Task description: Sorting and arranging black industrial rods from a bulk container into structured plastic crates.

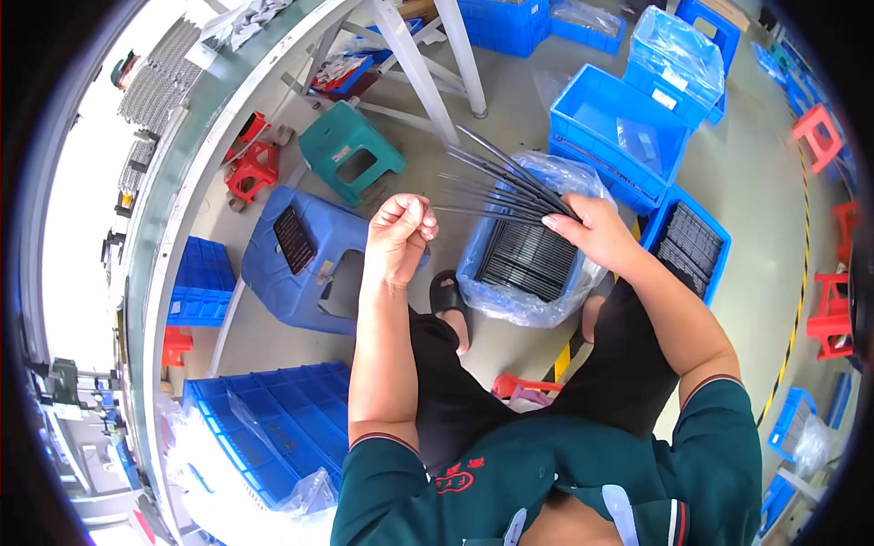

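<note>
A fanned bundle of thin black rods [519, 187] is gripped near one end by my right hand [596, 232], thumb on top and fingers wrapped underneath. My left hand [399, 238] is closed, its thumb and fingers pinched at the far tip of one rod that sticks out from the bundle. Below the bundle, between my feet, stands a blue bin [469, 264] lined with clear plastic film [523, 314]. Many similar black rods [528, 259] lie side by side in it.
A blue stool [291, 214] holding a dark flat piece [293, 239] stands left, a green stool [350, 150] beyond. Blue crates [610, 118] stand far right; a bin of dark parts [687, 246] sits nearer. Stacked blue crates [282, 419] and a workbench [150, 273] flank my left.
</note>
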